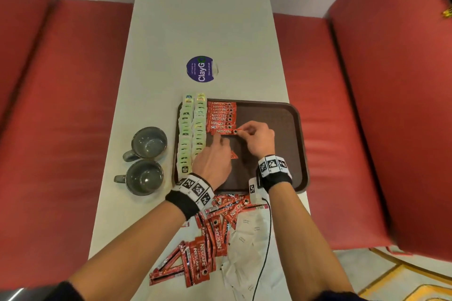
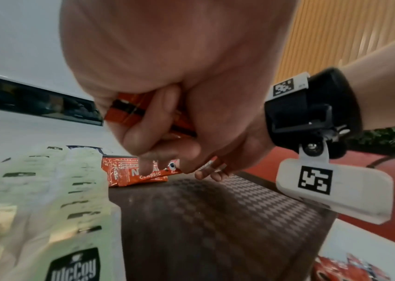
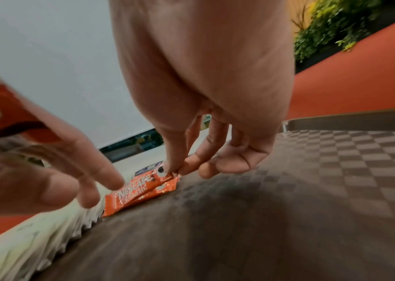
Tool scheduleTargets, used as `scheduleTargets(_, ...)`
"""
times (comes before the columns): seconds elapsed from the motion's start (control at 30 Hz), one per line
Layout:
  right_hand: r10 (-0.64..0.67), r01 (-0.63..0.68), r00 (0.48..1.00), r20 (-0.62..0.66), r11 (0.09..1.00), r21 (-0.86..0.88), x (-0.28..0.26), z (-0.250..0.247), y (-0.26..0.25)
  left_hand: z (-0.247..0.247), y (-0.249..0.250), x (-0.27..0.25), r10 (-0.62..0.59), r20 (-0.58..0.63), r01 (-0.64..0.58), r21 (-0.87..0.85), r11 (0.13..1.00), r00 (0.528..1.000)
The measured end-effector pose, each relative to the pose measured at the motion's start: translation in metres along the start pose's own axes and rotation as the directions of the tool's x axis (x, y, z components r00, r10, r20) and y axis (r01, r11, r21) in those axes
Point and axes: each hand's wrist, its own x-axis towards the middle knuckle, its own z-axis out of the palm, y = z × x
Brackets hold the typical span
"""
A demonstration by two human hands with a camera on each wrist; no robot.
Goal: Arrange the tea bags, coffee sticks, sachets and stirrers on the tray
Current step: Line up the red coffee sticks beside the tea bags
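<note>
Two hands square one coffee stick [image 1: 223, 131] into its row: right hand [image 1: 256, 140] pinches its three-o'clock end, left hand [image 1: 212, 161] clutches spare sticks [image 2: 129, 112], forefinger steadying.

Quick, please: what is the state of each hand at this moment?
Left hand: holds spare coffee sticks in curled fingers, index finger pointing at the row.
Right hand: pinches the end of a coffee stick on the tray.
</note>
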Motion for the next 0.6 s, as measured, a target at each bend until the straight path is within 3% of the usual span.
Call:
scheduleTargets(0.27,0.064,-0.062,0.998,0.024,0.996,-0.057,0.01,0.016,0.0,0.008,-0.004,0.025,-0.058,0.042,0.057,0.038,0.998,0.997)
scheduleTargets(0.6,0.062,-0.063,0.997,-0.038,0.997,-0.04,0.007,0.023,-0.009,0.01,-0.009,0.032,-0.066,0.061,0.063,0.044,0.997,0.996)
